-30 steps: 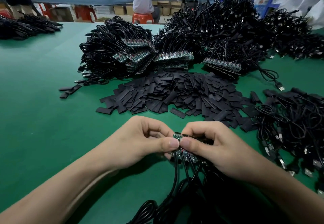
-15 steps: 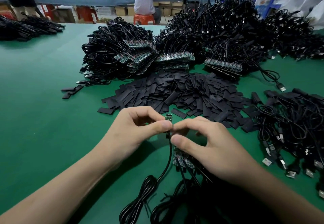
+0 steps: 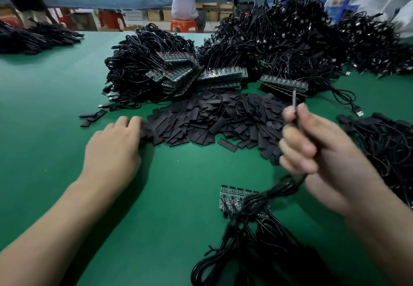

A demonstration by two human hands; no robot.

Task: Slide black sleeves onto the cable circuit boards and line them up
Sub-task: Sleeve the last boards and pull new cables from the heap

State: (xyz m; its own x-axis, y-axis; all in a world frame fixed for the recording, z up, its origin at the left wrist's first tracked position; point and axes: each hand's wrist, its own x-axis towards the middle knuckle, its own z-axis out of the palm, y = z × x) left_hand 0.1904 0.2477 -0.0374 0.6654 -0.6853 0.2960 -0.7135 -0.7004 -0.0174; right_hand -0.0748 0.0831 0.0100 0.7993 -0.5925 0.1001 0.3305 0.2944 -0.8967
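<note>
Head view: your right hand (image 3: 312, 151), motion-blurred, is fisted round a cable circuit board (image 3: 294, 97) seen edge-on, at the black sleeve pile's (image 3: 223, 118) right end. Your left hand (image 3: 114, 149) touches the pile's left edge; whether it grips anything is indeterminate. A board row (image 3: 234, 197) lies nearer you than the pile, on the green mat (image 3: 44, 106). Cable heaps (image 3: 279, 39) lie behind the pile.

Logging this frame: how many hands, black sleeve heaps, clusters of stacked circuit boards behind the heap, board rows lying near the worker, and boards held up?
Hands: 2, left hand and right hand
Black sleeve heap: 1
Stacked circuit-board clusters: 3
Circuit-board row lying near: 1
Held circuit board, in the right grip: 1
Total: 8
</note>
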